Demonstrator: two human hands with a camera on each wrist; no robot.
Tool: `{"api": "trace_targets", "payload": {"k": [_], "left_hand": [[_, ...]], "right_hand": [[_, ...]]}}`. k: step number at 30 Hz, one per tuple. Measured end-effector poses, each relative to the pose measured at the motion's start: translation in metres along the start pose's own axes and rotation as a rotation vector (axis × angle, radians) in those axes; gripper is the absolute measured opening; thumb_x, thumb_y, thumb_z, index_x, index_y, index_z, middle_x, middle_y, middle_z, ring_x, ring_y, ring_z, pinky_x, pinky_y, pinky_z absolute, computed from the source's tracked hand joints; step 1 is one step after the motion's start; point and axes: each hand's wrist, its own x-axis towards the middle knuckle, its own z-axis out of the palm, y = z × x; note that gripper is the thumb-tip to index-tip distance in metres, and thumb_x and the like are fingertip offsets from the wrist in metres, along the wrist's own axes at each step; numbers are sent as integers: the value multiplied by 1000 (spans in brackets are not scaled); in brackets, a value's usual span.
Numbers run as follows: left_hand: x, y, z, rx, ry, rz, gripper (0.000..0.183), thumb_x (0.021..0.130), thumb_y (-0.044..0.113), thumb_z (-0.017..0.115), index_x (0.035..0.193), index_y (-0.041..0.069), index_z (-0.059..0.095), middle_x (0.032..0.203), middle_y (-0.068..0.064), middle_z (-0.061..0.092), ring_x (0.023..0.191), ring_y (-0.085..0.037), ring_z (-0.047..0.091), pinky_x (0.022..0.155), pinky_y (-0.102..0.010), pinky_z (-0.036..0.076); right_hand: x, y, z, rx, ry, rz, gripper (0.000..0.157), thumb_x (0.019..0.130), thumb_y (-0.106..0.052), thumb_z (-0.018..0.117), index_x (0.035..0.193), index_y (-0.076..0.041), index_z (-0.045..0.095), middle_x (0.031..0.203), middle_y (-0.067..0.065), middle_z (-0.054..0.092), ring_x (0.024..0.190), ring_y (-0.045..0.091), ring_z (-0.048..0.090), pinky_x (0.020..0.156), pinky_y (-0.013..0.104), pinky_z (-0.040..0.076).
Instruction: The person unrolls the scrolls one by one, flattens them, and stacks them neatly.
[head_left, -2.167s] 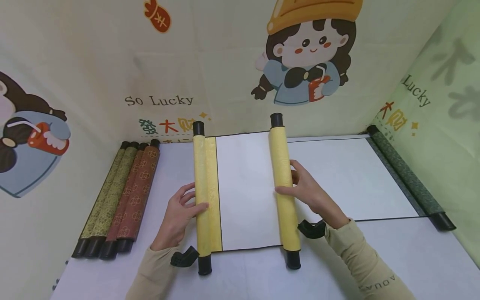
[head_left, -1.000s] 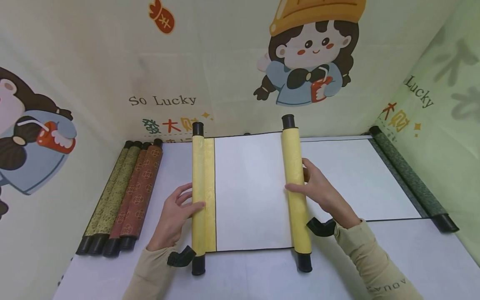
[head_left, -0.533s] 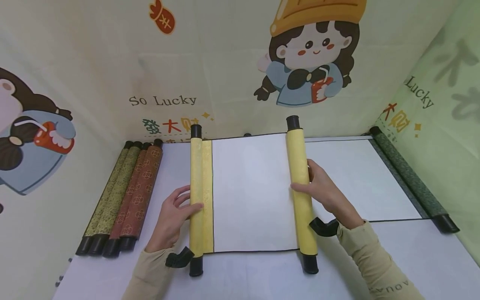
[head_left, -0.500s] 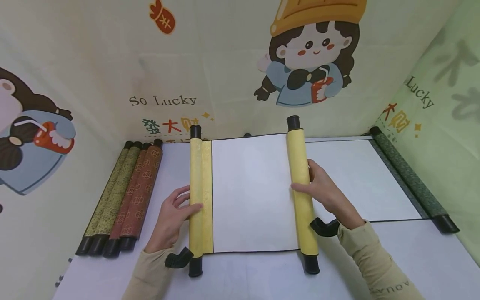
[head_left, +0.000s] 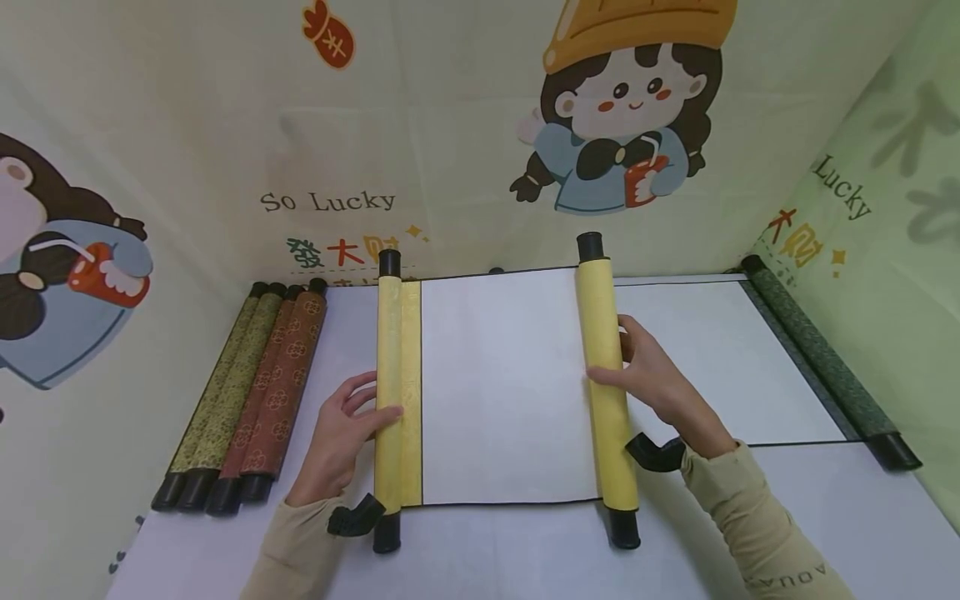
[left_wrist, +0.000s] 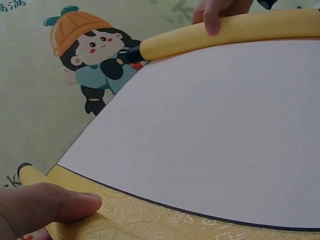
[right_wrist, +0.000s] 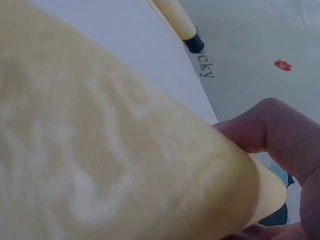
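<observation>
Across the middle of the head view, the yellow scroll was held partly unrolled above or on the table; whether it touched could not be told. Its left roller was pinched by the left hand, the thumb laid over the front, and its right roller was gripped by the right hand between thumb and fingers. The white panel between them had just been broadened, by which, it was judged, the spreading of the scroll was carried further. Compared with the earliest frame, the right roller had been shifted well to the right and the left roller slightly to the left; the same grips were kept. Four rolled scrolls were left lying side by side, and a dark grey scroll was left spread at the right.

From the left wrist, the thumb was seen pressed on the near roller, beside the yellow strip; the far roller was held by the other hand's fingers.

From the right wrist, most of the picture was filled by the right roller, blurred, with digits seen bent around it.
</observation>
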Motion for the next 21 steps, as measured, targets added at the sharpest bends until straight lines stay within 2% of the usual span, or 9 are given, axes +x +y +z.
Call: {"api": "trace_targets", "payload": {"k": [5, 12, 21], "left_hand": [[2, -1, 0, 3, 10, -22, 72, 84, 12, 80, 145, 14, 44, 139, -17, 55, 98, -19, 68, 81, -34, 57], [3, -1, -3, 8, 14, -13, 71, 83, 12, 80, 145, 13, 44, 138, -18, 55, 96, -19, 69, 81, -35, 58], [2, -1, -4, -4, 16, 3, 71, 83, 12, 81, 144, 12, 45, 138, -19, 55, 95, -18, 69, 79, -33, 57]], "right_hand": [[2, 2, -2, -8, 13, 5, 79, 86, -6, 72, 148, 2, 24, 135, 32, 48, 110, 39, 56, 81, 39, 54], [3, 1, -6, -21, 4, 4, 81, 86, -8, 72, 149, 1, 23, 137, 32, 47, 114, 41, 53, 83, 40, 53], [5, 4, -8, -23, 5, 14, 82, 85, -7, 72, 149, 2, 21, 136, 32, 47, 111, 39, 55, 81, 38, 53]]}}
